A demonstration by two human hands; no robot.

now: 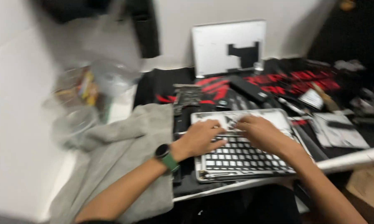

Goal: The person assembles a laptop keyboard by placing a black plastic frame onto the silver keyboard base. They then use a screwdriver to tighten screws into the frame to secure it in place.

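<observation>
A silver laptop keyboard deck (245, 159) lies on a black mat with red markings (220, 89), its underside grid of key backs facing up. My left hand (199, 137), with a green-strapped watch on the wrist, rests on the deck's upper left part, fingers spread. My right hand (261, 132) presses on the upper middle of the deck, fingers bent toward the far edge. Whether either hand pinches a small part is lost in the blur.
A grey cloth (124, 157) lies left of the deck. A silver laptop lid (228, 47) leans upright against the wall. A circuit board (187, 97), a black bar (249, 91), papers (340, 130) and clear plastic bags (87, 95) lie around.
</observation>
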